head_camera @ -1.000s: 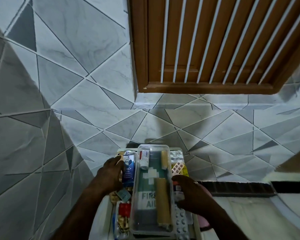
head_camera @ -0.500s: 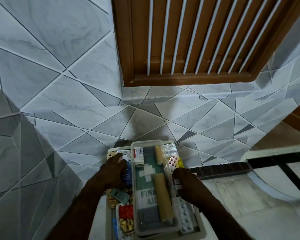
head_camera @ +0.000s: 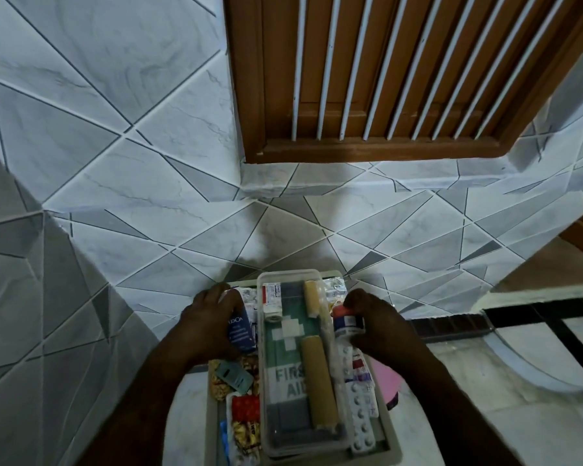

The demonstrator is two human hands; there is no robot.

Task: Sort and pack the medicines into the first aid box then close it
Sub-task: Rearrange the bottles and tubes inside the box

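Sitting bottom centre of the frame is one first aid box, with one clear tray lying down its middle. Two hands flank the tray, both curled and holding stuff. Two tan bandage rolls lie in the tray, one long, one short. Left hand grips one blue carton; right hand grips one small red-capped bottle.

The tiled wall hems the box at its far end and left; open counter lies right.
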